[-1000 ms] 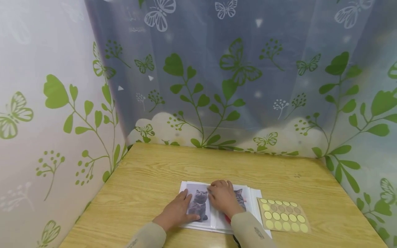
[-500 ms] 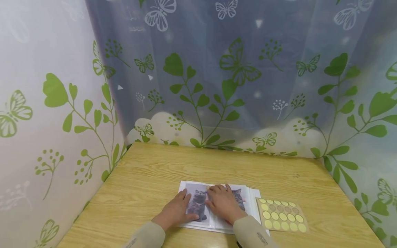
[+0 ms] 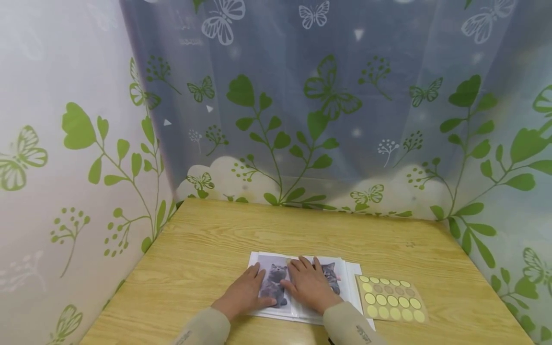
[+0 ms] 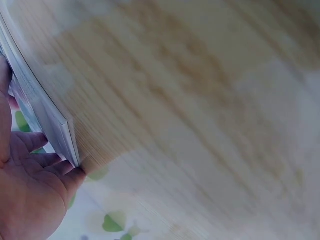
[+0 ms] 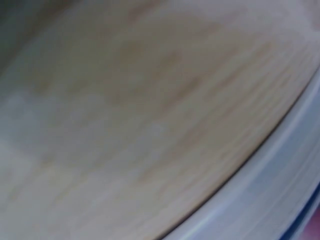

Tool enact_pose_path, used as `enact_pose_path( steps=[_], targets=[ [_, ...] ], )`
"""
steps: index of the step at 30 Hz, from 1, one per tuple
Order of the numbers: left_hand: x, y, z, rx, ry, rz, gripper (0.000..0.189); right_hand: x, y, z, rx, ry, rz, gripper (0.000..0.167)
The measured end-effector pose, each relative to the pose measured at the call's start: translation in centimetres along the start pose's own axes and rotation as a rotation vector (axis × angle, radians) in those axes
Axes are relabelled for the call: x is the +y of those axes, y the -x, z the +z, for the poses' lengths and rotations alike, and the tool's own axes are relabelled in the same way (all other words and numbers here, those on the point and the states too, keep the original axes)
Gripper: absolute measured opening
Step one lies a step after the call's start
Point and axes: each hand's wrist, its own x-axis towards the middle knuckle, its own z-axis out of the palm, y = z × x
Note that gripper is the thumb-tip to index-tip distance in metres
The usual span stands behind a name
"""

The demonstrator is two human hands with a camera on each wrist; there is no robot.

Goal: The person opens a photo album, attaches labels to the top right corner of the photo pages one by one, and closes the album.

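An open photo album [image 3: 297,310] lies on the wooden table, with a grey cat picture [image 3: 274,273] on its left page and a tabby cat picture [image 3: 331,275] on its right page. My left hand [image 3: 243,293] rests on the left page, fingers along its outer side and thumb across the lower part of the picture. In the left wrist view, fingertips [image 4: 75,175] touch the album's corner. My right hand [image 3: 311,285] lies over the middle fold and the right page, fingers extended, covering part of the tabby picture. The right wrist view shows mainly the table and the album's edge [image 5: 250,195].
To the right of the album lies a brown sheet of round yellow stickers [image 3: 392,301], with several spots bare in its second row. The wooden table [image 3: 207,239] is enclosed by curtains [image 3: 276,134] printed with leaves and butterflies.
My right hand has slid slightly toward me along the fold, its fingers flatter and its thumb now reaching toward the left picture. The left hand stays in place.
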Motion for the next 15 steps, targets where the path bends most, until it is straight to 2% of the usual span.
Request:
enact_pose_path(
  steps=[6,15],
  targets=[
    [-0.10,0.13,-0.04,-0.011,0.020,0.005,0.088,0.13,-0.26,0.75,-0.015,-0.012,0.015,0.067],
    [0.10,0.21,-0.26,-0.003,0.014,0.013,0.087,-0.72,-0.83,-0.17,-0.004,-0.037,0.066,0.064]
  ],
)
